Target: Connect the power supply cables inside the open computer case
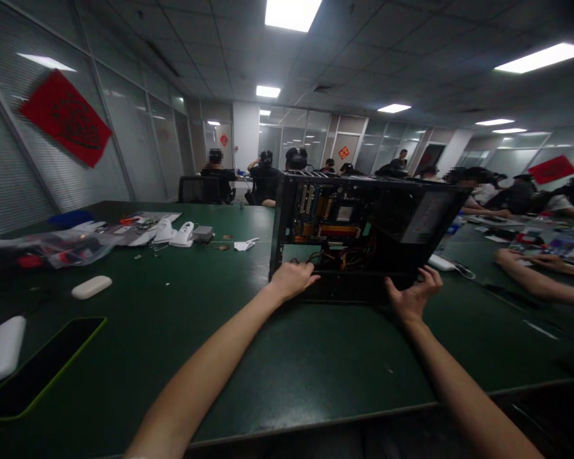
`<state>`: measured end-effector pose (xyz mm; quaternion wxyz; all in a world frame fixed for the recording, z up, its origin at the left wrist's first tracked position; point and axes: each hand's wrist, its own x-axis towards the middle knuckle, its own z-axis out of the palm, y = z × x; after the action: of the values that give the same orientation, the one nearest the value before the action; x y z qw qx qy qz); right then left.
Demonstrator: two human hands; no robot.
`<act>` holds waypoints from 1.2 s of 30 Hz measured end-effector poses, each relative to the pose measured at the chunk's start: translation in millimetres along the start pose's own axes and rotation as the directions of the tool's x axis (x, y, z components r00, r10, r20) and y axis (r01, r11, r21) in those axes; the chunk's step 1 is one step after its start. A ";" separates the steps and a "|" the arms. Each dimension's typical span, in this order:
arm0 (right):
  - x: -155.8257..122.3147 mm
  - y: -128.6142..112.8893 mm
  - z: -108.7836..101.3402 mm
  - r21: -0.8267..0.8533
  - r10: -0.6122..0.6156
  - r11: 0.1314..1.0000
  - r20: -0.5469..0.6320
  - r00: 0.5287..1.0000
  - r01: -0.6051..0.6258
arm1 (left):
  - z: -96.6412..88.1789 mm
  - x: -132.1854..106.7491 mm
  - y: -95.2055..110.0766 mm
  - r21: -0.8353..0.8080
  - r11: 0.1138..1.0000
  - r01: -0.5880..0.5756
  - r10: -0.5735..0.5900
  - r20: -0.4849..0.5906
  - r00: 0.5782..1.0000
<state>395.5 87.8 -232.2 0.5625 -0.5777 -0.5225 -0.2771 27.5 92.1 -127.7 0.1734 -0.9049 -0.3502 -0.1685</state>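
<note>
A black desktop computer case stands on the green table with its open side facing me. Inside it I see a motherboard, bundled coloured cables and a dark fan area with a pale label. My left hand is closed over the lower left edge of the case, thumb pointing right. At the lower right corner, my right hand grips the case, its thumb on the near side and its fingers around the right edge. Parts of the fingers are hidden by the frame.
On the green table lie a phone, a white oval case, a plastic bag and several white pieces at left. A co-worker's arm rests at right, near a white adapter. Other people sit farther back.
</note>
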 end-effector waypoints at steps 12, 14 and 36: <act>-32.3 -39.9 -17.2 0.045 0.232 0.961 0.405 0.885 -0.273 | -37.3 -93.8 -32.5 0.126 0.991 -0.051 0.059 -0.063 0.996; -41.0 -59.9 -18.1 0.068 0.187 0.968 0.453 0.872 -0.243 | -50.1 -124.1 -36.3 0.176 0.983 -0.053 0.072 -0.103 0.992; -53.6 -173.2 43.8 0.256 -0.161 0.966 0.525 0.836 0.025 | -86.6 -199.9 -92.1 0.411 0.900 0.145 -0.008 -0.317 0.948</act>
<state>209.1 82.3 -227.9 0.4433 -0.5342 -0.7169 -0.0651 -191.6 3.6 -118.4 0.4135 -0.7925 -0.3832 -0.2329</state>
